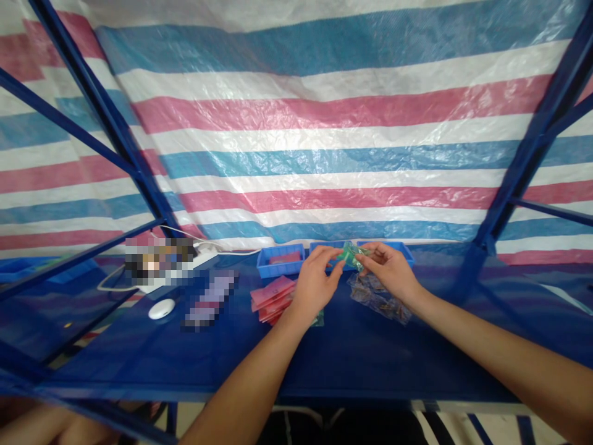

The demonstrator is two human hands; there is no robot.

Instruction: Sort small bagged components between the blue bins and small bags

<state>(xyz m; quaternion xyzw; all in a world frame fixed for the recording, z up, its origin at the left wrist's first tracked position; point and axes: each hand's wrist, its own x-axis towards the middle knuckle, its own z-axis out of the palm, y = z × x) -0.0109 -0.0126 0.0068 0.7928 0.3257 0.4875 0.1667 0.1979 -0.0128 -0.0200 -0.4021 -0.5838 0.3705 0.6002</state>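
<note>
We face a striped plastic sheet that fills the background, framed by blue metal posts. Below it spreads the blue table, and over that our two arms reach forward. Three blue bins stand along the far edge: the left bin with red contents, the other two partly behind our hands. Under our right hand lies a heap of clear bags with small brownish pieces inside; just left of our left hand sits a pile of red packets, loosely stacked. A white oval object rests well off to the left.

Smallest of these is the green packet, held up in front of the bins, between our fingertips. From the left grip it lies to the right, from the right grip to the left, with neither hand clearly nearer. Its long axis seems to run crosswise between them, though blur leaves us unsure. Our right grip pinches it; our left is narrow at its left edge, and we cannot tell whether it is pinching. The packet looks shiny, crinkled and partly see-through.
</note>
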